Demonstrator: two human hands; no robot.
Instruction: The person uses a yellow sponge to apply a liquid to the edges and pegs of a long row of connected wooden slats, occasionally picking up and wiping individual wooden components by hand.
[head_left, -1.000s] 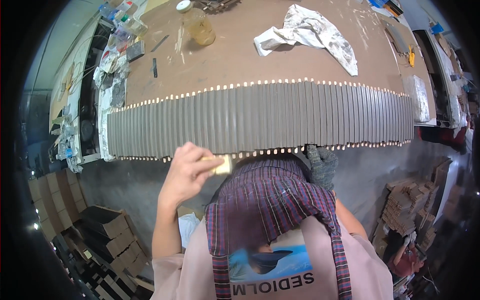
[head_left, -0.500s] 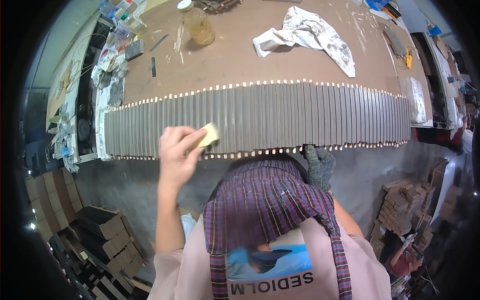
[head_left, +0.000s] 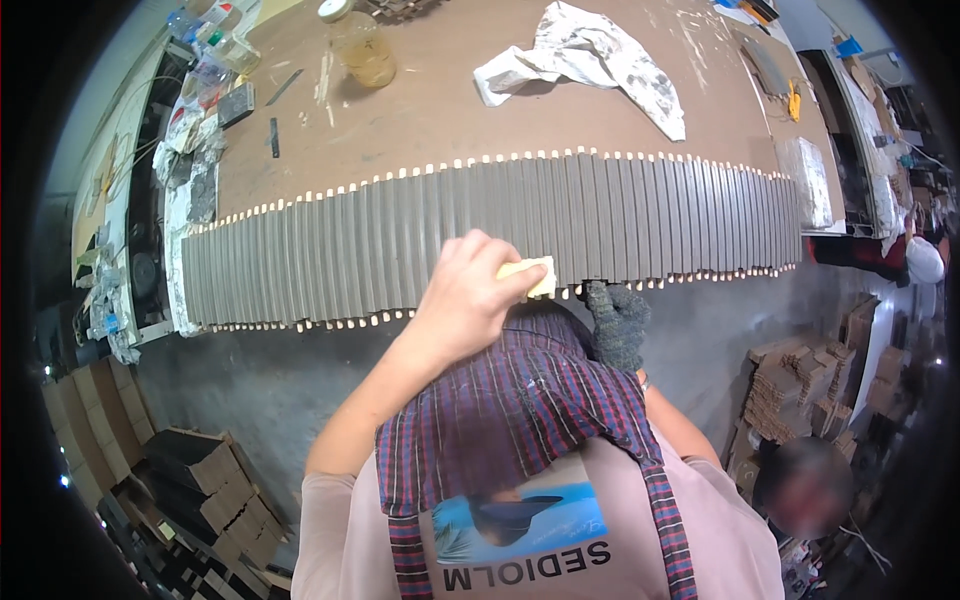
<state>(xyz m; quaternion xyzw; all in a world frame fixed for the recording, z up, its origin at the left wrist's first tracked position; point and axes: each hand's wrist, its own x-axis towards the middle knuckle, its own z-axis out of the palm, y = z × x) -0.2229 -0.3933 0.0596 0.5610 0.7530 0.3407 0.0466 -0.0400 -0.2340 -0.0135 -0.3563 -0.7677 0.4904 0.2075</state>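
A long row of narrow grey strips with pale tips lies side by side along the near edge of the table. My bare left hand is closed on a yellow sponge, which is over the near part of the strips, right of the row's middle. My right hand, in a dark knitted glove, is curled against the near ends of the strips, just right of the sponge. Its fingertips meet the row's edge; what they grip is hidden.
On the brown tabletop stand a jar of yellowish liquid and a crumpled stained white cloth. Bottles crowd the far left corner. A wrapped block sits right of the row. Cardboard stacks and another person are at lower right.
My left hand has moved right along the near side of the strips with the sponge. My right hand stays at the row's near edge. The whole view has shifted slightly.
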